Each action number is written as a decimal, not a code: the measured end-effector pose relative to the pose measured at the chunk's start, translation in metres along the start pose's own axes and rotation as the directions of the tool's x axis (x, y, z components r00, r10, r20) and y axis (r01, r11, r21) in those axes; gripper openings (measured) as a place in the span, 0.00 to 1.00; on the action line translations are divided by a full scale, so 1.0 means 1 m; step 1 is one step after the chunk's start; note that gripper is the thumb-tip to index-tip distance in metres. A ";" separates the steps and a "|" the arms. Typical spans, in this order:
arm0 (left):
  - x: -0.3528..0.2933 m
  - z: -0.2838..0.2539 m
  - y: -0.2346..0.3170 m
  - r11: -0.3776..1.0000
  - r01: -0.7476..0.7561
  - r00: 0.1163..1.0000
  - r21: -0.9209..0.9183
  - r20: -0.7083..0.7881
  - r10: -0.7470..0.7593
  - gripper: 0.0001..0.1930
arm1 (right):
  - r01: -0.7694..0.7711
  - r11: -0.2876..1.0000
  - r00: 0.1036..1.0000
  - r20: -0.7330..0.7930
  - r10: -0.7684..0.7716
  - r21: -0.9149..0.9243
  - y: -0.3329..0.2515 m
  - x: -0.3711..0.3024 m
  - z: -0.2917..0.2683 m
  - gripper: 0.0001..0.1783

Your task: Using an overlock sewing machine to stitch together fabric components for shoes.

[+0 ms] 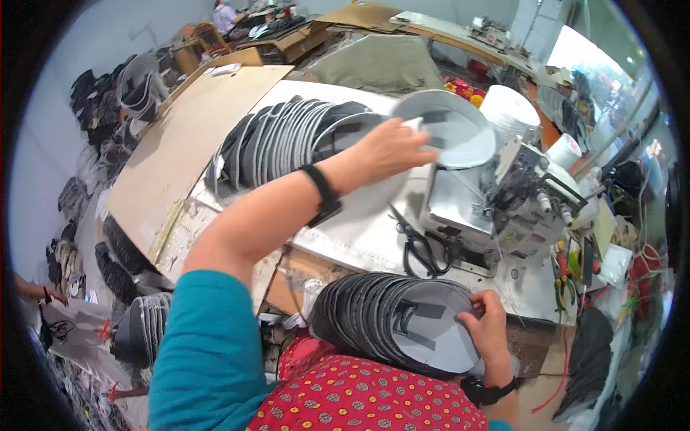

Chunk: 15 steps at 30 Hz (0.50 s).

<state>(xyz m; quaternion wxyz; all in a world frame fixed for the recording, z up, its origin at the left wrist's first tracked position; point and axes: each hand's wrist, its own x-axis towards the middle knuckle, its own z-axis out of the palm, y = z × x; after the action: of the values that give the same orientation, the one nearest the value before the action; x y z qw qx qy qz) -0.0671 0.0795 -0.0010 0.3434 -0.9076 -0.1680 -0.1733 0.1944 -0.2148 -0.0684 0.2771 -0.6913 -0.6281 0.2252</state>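
On my lap lies a row of nested oval fabric pieces (348, 320), dark-edged with grey inside. My right hand (491, 327) pinches the rim of its front grey oval piece (435, 337), thumb on the inner face. My left hand (394, 149) reaches across the table beside a separate grey oval piece (463, 144), a small white bit showing at its fingers. Motion blur hides whether those fingers grip anything. Behind my left forearm stands a second row of similar pieces (280, 140) with pale rims. Black scissors (424, 248) lie between the rows.
A sewing machine (521, 197) stands at the right of the white table, with thread cones (510, 111) behind it. Pliers (564, 284) and other tools hang at the table's right edge. Dark fabric piles (118, 93) line the left side. A person (226, 19) sits far back.
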 end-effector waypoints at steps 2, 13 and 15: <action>-0.015 -0.002 0.013 0.993 0.062 0.996 0.096 0.056 -0.068 0.16 | -0.082 0.997 0.995 -0.050 0.081 -0.011 0.012 -0.010 -0.008 0.14; -0.174 0.022 -0.003 0.948 0.209 0.736 0.239 0.600 -0.314 0.30 | 0.217 0.841 0.976 -0.127 -0.177 0.496 -0.043 0.015 -0.140 0.12; -0.151 0.034 -0.012 0.933 0.330 0.673 0.144 0.657 -0.340 0.22 | 0.242 0.727 0.970 -0.141 -0.199 0.643 -0.041 0.029 -0.121 0.10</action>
<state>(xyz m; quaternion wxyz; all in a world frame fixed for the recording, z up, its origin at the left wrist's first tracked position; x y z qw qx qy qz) -0.1991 0.0831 -0.0834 0.2278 -0.8595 -0.4449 0.1072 0.2470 -0.1959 0.0501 0.5457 -0.4775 -0.5779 0.3745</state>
